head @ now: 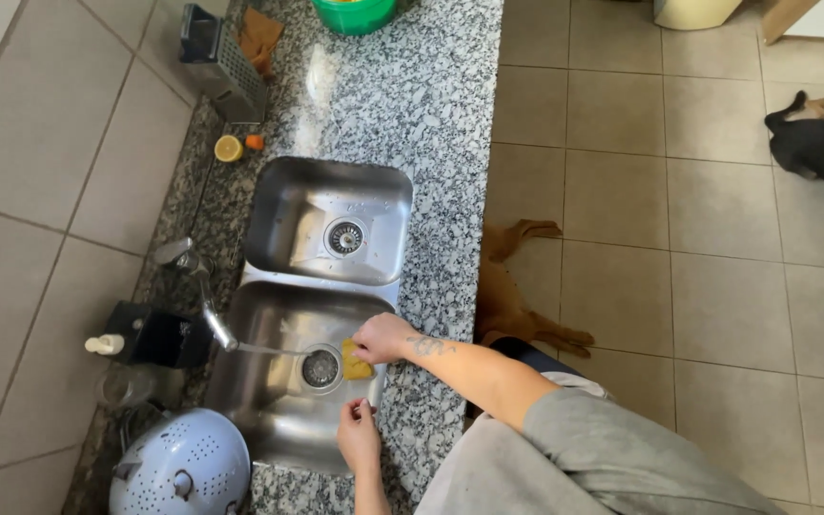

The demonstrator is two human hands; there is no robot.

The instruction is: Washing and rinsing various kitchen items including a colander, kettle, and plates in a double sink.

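The person's right hand (381, 336) pinches a small yellow rectangular sponge (356, 364) by its far edge, fingers pressed together on it, holding it inside the near basin of the double stainless-steel sink (269, 401), just right of the round drain strainer (319, 368). A thin stream runs from the chrome tap (204, 300) toward the drain. The sponge looks soft and light, probably wet and a little slippery (it would squash rather than resist), so a grip across its short edges seems safest. The left hand (359, 435) hovers over the near rim of the basin with thumb and fingertips drawn together; whether it pinches anything cannot be told. The pale blue perforated metal colander (181, 467) on the near left is cut off by the frame. The underside of the sponge is hidden.
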